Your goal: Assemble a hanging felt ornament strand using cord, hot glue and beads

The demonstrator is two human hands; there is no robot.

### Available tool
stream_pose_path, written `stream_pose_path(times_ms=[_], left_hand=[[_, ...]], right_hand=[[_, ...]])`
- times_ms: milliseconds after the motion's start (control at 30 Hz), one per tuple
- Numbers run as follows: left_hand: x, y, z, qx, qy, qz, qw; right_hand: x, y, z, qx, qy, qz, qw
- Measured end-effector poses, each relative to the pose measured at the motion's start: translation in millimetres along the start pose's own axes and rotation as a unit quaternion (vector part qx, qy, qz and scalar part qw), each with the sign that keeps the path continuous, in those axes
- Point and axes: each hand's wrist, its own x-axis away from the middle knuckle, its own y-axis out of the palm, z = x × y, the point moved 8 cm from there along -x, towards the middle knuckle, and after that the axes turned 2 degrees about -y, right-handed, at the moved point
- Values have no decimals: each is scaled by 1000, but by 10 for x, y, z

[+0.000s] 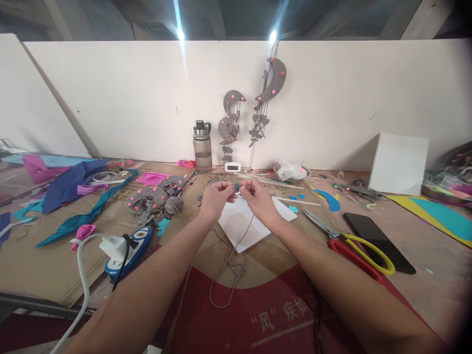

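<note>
pinkish table (pixel 431 241), brown cardboard (pixel 55 270) over much of it, coloured scraps strewn left. white upright panel (pixel 129 98) behind; dark grey crescent ornament with pink-red dots (pixel 281 82) hanging there, bright lamps (pixel 273 37) overhead. left hand (pixel 217 199) and right hand (pixel 258 200) pinch small bluish piece (pixel 237 188) between fingertips, above flat white slab (pixel 263 228). thin grey yarn (pixel 245 234) trails below.

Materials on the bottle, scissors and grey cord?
Bottle: probably plastic, possibly glass; smooth, translucent, fill level visible through it.
Scissors: metal blades, judging by the silvery sheen; smooth yellow and red handles, likely plastic-coated.
Grey cord: likely yarn, matte, limp loops; fibre unclear.
</note>
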Motion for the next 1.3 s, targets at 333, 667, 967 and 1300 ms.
stream_pose_path(times_ms=[333,667,967,1300], left_hand=[[3,65,-44,-16,5,-31,999],[-39,39,-74,-39,26,-37,998],[-245,-541,-173,28,-5,135,990],[-216,-410,-166,109,-29,83,990]], right_hand=[[-21,-78,9,33,15,39,999],[-14,0,62,58,37,2,998],[76,-116,-632,198,-24,-127,972],[110,-468,-707,351,10,-196,916]])
